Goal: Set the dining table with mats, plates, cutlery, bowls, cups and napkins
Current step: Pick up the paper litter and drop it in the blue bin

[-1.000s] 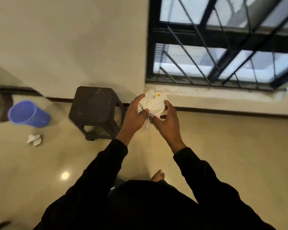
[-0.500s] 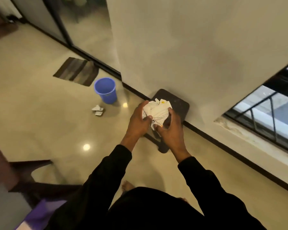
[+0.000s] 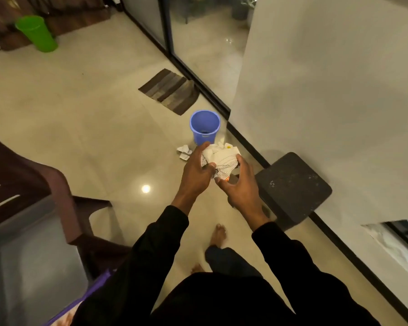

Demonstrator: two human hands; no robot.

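Fingers of both hands curl round a crumpled paper wad (image 3: 222, 160) — white, creased, with fine print and orange-yellow flecks — left hand (image 3: 197, 174) gripping its side, right hand (image 3: 242, 187) cupping beneath, just nearer than the blue bucket (image 3: 205, 127) on the floor

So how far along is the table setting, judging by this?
Nothing of a laid table shows here. Both the left hand and the right hand hold a crumpled wad of white paper above the floor, near a blue bin with paper scraps beside it. This looks like clearing rubbish; mats, plates, cutlery, bowls, cups and napkins are nowhere visible, so how much is left cannot be told.
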